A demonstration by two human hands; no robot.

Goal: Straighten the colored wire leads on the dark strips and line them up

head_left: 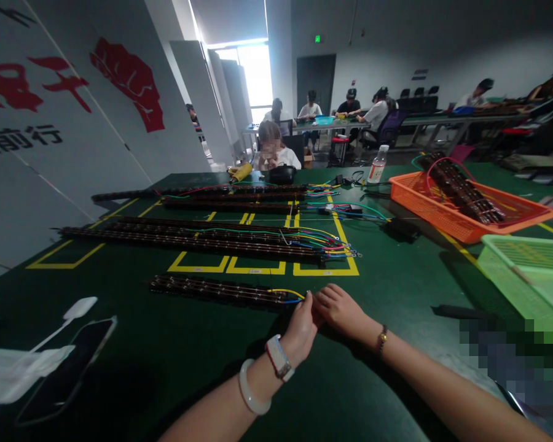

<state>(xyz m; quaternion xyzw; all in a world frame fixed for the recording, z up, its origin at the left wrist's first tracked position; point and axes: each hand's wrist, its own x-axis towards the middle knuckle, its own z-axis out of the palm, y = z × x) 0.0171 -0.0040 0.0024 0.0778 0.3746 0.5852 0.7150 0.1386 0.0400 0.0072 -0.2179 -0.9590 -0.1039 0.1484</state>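
A short bundle of dark strips with copper-coloured lines [216,290] lies on the green table in front of me. From its right end come a yellow wire [283,291] and a blue wire [292,301]. Both wires run to my left hand [301,328], whose thumb and fingers are pinched together on their ends. Pressed against it is my right hand [341,310], fingers curled closed; whatever lies between its fingertips is hidden. Beyond my hands lies a longer bundle of dark strips [203,239], with several coloured wires [336,242] fanning out at its right end.
Yellow tape [258,271] marks boxes on the table [188,356]. An orange basket [465,230] holding another bundle and a green basket [525,276] stand right. A bottle [378,164] stands at the back. A phone [69,368] lies left. A person [276,150] sits across the table.
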